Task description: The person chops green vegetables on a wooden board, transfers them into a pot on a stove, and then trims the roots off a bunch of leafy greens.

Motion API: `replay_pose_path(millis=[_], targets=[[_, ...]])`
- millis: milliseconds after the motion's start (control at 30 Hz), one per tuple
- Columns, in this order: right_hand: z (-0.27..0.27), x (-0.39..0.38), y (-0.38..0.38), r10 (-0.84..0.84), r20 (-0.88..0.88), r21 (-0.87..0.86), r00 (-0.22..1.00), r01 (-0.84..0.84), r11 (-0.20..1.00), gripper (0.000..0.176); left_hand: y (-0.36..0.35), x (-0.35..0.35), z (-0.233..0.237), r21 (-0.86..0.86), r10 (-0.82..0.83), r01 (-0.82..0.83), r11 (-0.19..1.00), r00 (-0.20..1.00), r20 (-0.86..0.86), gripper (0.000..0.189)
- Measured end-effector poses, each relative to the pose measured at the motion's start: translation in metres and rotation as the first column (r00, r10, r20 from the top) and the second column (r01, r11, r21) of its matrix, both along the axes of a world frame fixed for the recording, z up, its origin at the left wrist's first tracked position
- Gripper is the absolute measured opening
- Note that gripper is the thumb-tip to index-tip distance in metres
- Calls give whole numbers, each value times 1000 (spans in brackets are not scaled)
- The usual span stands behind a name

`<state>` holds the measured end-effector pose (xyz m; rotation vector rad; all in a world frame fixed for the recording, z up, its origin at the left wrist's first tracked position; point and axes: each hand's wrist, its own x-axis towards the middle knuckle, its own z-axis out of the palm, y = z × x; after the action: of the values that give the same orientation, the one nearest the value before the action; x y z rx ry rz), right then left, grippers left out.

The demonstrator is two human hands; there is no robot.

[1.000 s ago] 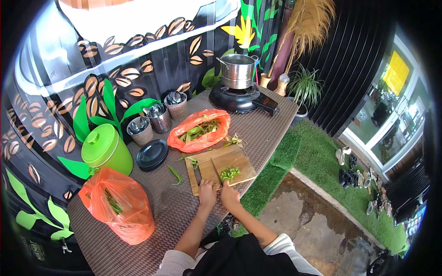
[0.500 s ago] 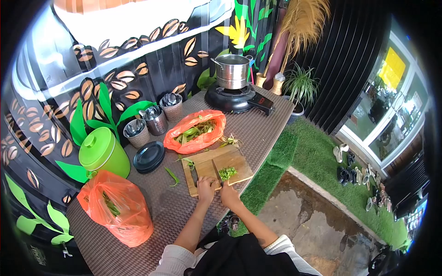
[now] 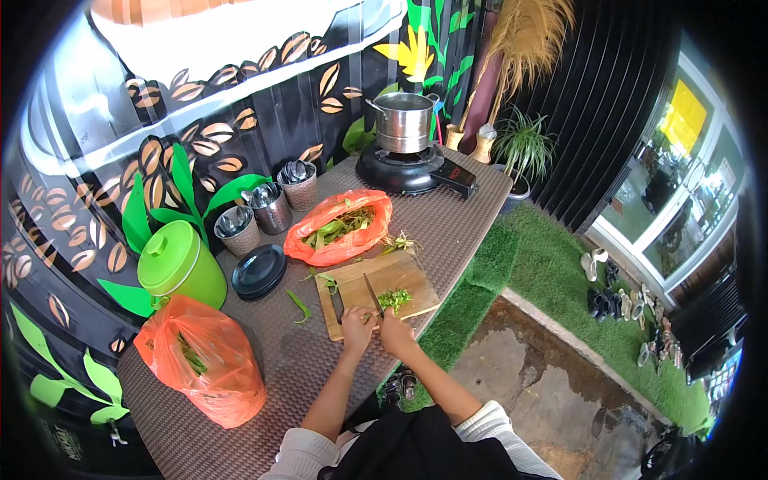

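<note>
My right hand (image 3: 396, 333) is closed round the handle of a knife (image 3: 373, 293), whose blade points away from me over a wooden cutting board (image 3: 342, 282). Just left of the blade, my left hand (image 3: 357, 326) rests on the board's near edge, fingers curled over a bit of leafy greens that mostly stays hidden. A small heap of chopped greens (image 3: 394, 299) lies right of the knife. Some uncut leaves (image 3: 329, 282) are on the board's far left part, and one long leaf (image 3: 299, 306) lies on the table beside it.
An open orange bag of greens (image 3: 340, 230) sits behind the board; a fuller orange bag (image 3: 204, 364) stands left. Beyond are black plates (image 3: 259, 272), a green lidded container (image 3: 180, 264), cutlery cups (image 3: 269, 210) and a steel pot (image 3: 403, 124) on a portable stove (image 3: 400, 170).
The knife has shifted slightly left and away from the chopped heap, its blade reaching a little farther up the board. My right hand moved slightly left with it, closer to my left hand.
</note>
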<state>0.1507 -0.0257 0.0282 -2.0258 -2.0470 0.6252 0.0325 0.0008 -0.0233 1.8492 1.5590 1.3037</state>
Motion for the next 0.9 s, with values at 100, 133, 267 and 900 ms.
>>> replay_pose_path(millis=[100,133,267,900], targets=[[-5,-11,-11,-99,32,10,995,99,995,24,6,-5,-3,-133,2,5,991,999,50,12],[-5,-13,-9,-111,30,-11,993,111,994,25,8,-6,-1,-200,-7,12,980,1000,26,14],[-11,-5,2,-59,40,26,997,58,998,24,10,-8,14,-245,-25,54,968,992,121,14],[-7,-8,-1,-27,3,4,1000,27,1000,25,8,-11,-3,-219,61,-21,975,982,179,19]])
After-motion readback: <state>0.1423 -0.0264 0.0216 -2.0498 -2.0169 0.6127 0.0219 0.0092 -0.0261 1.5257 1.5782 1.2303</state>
